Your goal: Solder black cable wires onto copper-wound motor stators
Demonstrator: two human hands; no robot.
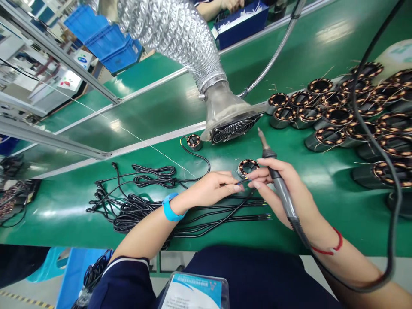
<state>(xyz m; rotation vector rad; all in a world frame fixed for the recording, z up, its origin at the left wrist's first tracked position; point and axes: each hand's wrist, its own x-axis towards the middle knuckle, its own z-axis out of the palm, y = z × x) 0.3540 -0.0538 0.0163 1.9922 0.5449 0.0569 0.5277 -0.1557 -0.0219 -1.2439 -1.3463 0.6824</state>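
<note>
My left hand (pixel 210 188) is closed, pinching a thin wire end (pixel 243 180) with blue and yellow on it. In my right hand (pixel 294 189) is a soldering iron (pixel 283 195), its tip pointing up and away from me. The thumb and fingertips of that hand also meet at the wire end. Just beyond my fingertips a small stator (pixel 247 165) with copper windings sits on the green bench, partly hidden by them. Black cables (pixel 222 216) with stripped, coloured ends lie below my hands.
A fume extractor hood (pixel 228 111) on a silver duct (pixel 180 38) hangs ahead. Several wound stators (pixel 334 116) stand to the right. Another stator (pixel 194 141) with a cable sits farther back. The iron's black cord (pixel 391 184) loops at right. Someone's hand (pixel 231 4) shows across the bench.
</note>
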